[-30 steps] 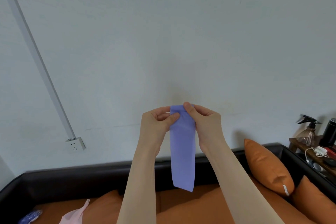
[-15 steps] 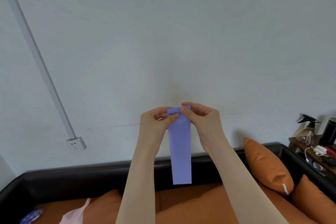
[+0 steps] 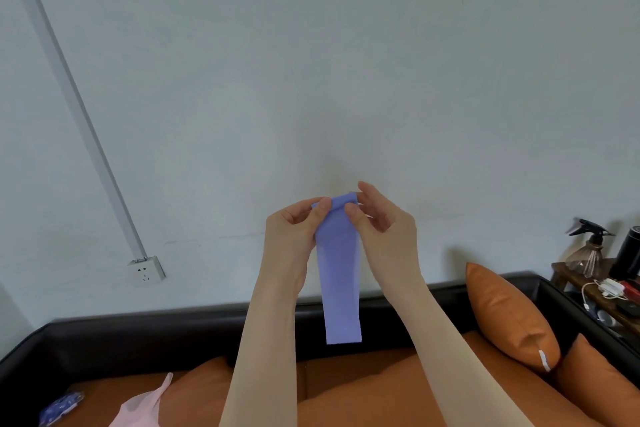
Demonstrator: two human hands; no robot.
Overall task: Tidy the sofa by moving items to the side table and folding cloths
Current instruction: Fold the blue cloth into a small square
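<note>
The purple cloth (image 3: 338,274), folded into a narrow strip, hung straight down in the air in front of the pale wall (image 3: 346,62), its lower end level with the dark back rail of the sofa (image 3: 138,333) and clear of the orange seat. Its top edge was held between both hands: the left hand (image 3: 294,236) pinched the upper left corner with thumb and curled fingers (image 3: 323,206), and the right hand (image 3: 384,225) pinched the upper right corner with its thumb on the front face, the other fingers loosely spread behind. On the seat near the sofa's left end lay a pink cloth (image 3: 138,407), partly cut off by the frame's lower edge, and further left a blue patterned cloth (image 3: 60,407). Two orange cushions (image 3: 509,315) leaned at the sofa's right end. Beyond that end stood the wooden side table, and on its surface (image 3: 571,274) were a spray bottle (image 3: 588,246), a black cylinder (image 3: 628,253) and a white cable (image 3: 604,288). A white socket (image 3: 147,269) sat on the wall at the foot of a slanting conduit (image 3: 69,87).
</note>
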